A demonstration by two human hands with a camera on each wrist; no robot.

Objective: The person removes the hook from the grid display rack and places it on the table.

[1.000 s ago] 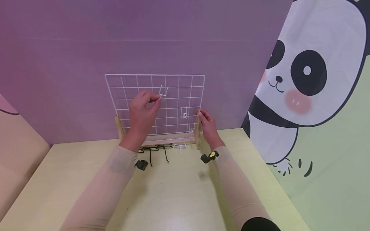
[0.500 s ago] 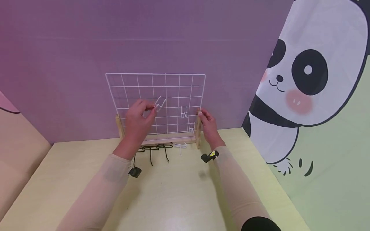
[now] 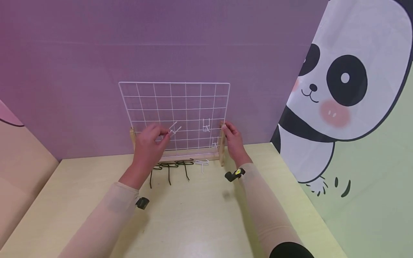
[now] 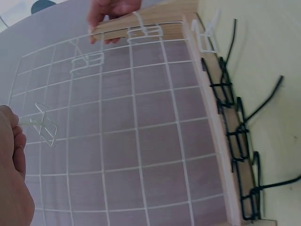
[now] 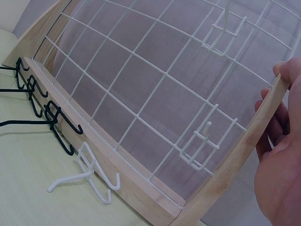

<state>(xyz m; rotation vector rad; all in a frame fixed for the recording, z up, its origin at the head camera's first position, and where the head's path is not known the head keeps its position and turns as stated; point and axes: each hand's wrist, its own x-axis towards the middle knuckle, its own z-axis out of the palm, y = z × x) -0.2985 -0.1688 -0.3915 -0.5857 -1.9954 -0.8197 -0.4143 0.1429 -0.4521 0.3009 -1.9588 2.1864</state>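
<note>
My left hand [image 3: 149, 143] pinches a white wire hook [image 3: 174, 129] in front of the middle of a white wire grid panel [image 3: 177, 96]. In the left wrist view that hook [image 4: 44, 125] stands off the end of the fingers, overlapping the mesh. My right hand [image 3: 233, 138] grips the right wooden upright [image 3: 221, 147] of the panel's stand, thumb at its edge. Two white hooks hang on the grid at the lower right: an upper hook [image 5: 222, 35] and a lower hook [image 5: 202, 141], nearest the upright.
On the table [image 3: 193, 215], along the stand's base, lie a loose white hook [image 5: 89, 172] and several black hooks [image 5: 54, 120]. A purple backdrop [image 3: 80, 89] stands behind the grid. To the right is a wall with a panda picture [image 3: 355, 125].
My left hand has moved down and a little left with the white hook, from the upper part of the grid to the lower middle. My right hand stays on the upright.
</note>
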